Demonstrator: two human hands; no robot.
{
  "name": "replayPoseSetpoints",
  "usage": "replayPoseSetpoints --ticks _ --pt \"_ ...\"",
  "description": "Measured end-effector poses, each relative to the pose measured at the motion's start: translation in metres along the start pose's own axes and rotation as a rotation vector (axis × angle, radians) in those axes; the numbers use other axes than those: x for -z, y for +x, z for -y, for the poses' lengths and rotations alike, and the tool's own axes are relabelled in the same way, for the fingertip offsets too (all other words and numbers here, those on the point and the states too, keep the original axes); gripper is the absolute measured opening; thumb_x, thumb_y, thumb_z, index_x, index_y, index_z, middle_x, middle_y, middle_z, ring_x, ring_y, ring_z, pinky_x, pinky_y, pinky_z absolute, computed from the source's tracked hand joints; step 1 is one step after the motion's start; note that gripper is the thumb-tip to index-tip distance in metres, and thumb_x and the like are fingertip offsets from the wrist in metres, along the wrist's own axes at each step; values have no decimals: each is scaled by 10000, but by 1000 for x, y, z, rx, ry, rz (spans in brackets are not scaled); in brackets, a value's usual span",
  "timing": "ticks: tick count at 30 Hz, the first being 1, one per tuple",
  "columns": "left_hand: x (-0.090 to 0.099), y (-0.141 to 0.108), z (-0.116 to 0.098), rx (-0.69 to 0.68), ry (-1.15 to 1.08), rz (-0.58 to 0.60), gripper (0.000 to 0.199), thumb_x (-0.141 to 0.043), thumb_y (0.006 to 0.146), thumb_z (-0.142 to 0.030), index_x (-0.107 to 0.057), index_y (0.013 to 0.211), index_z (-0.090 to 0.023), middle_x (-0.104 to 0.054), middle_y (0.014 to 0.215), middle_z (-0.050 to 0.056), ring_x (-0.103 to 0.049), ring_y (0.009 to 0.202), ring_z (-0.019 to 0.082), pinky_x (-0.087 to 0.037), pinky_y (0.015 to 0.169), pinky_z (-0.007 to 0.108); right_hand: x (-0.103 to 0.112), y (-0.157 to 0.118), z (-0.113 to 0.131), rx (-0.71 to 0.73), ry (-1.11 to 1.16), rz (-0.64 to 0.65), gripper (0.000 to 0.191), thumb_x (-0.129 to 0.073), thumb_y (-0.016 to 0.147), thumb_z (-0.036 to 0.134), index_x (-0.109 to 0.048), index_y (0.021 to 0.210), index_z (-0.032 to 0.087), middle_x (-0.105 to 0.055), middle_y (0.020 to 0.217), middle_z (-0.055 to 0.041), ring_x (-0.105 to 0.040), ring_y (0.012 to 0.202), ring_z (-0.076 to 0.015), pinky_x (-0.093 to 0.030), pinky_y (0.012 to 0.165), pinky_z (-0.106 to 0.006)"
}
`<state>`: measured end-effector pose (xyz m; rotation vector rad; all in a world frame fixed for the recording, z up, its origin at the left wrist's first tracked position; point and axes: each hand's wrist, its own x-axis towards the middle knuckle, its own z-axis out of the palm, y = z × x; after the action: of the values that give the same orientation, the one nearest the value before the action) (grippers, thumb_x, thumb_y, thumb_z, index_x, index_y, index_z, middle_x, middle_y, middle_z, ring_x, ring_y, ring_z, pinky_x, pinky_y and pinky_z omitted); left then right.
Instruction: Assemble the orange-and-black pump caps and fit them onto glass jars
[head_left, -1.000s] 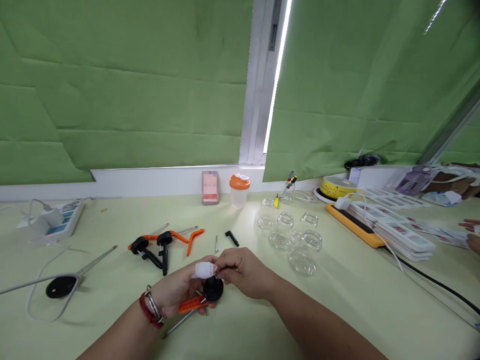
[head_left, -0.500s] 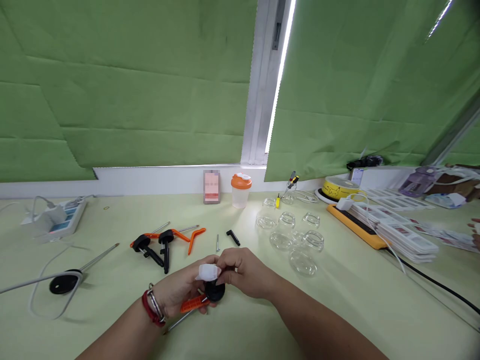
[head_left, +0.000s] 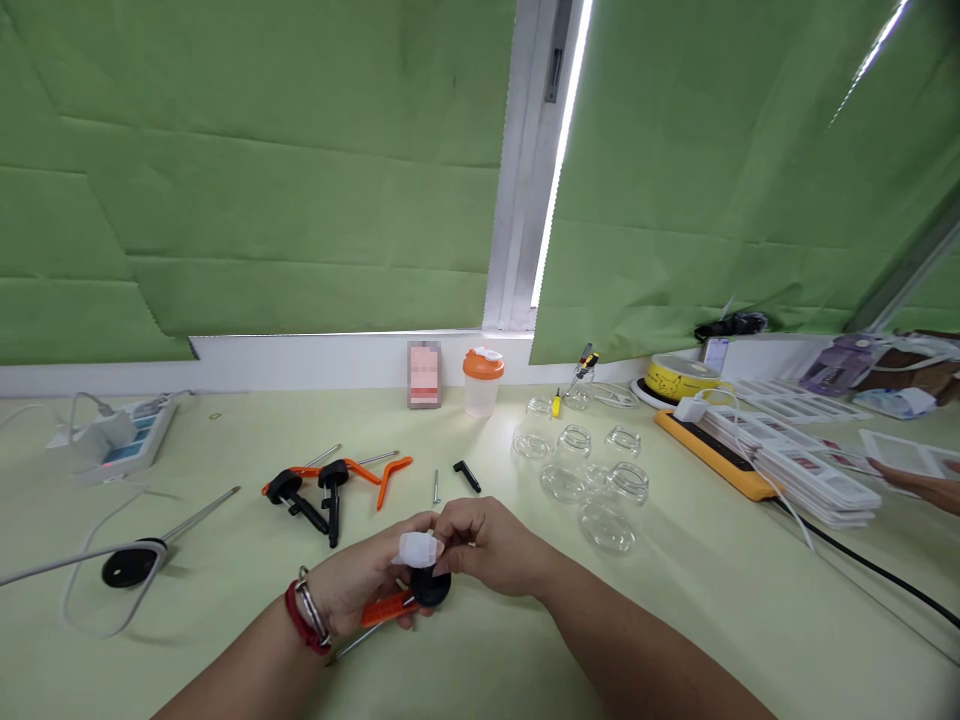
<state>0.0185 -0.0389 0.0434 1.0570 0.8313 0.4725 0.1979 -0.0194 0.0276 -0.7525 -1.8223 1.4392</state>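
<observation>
My left hand (head_left: 375, 577) is closed round a part with an orange handle and black round cap (head_left: 388, 607), low in front of me. Pinched against the cap's top is my right hand (head_left: 487, 545); its fingertips are partly hidden. A whitish translucent piece (head_left: 418, 549) covers the area of my left thumb; whether it is a wrap or a loose piece I cannot tell. A thin metal rod (head_left: 358, 643) sticks out below my left hand. Beyond my hands lie a small black peg-like piece (head_left: 466, 476) and a screw (head_left: 436, 487).
Two black and orange parts (head_left: 334, 490) lie left of centre. Several clear glass jars (head_left: 566, 465) stand on the right. Behind are an orange-lidded cup (head_left: 482, 385) and a power strip (head_left: 135, 440). At far right another person's hand (head_left: 919, 485) touches a white tray (head_left: 900, 455).
My hands and the part in them look almost unchanged. At far right, the other person's hand has reached further into view, with a white tray beside it.
</observation>
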Motion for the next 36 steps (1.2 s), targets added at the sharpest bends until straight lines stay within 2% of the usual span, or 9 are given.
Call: replayPoseSetpoints --ticks 4,7,22,36 --pt "0 0 1 -1 -7 -4 362 -574 705 -379 -498 1018 -215 -579 779 36 -598 655 189 -407 501 254 -1 2 -5 -19 85 12 165 -739 616 263 -631 702 171 -605 769 13 -582 718 -126 -471 694 -263" --pt "1 1 2 -5 -13 2 351 -582 698 -377 -498 998 -216 -574 777 34 -597 656 189 -414 506 260 0 2 -8 -25 119 28 194 -747 612 292 -633 706 166 -611 786 5 -585 727 -130 -474 709 -275" --pt "0 2 1 -10 -21 1 405 -580 706 -380 -498 1068 -219 -570 795 34 -602 671 195 -404 512 262 5 4 -12 13 194 48 135 -755 621 240 -685 707 164 -624 755 -4 -597 729 -130 -483 692 -264" --pt "-1 0 -1 7 -42 -14 424 -586 684 -387 -486 1053 -204 -587 793 39 -612 675 207 -402 516 266 0 6 -19 -34 281 34 261 -804 533 203 -603 684 132 -634 708 0 -599 658 -124 -475 629 -262"
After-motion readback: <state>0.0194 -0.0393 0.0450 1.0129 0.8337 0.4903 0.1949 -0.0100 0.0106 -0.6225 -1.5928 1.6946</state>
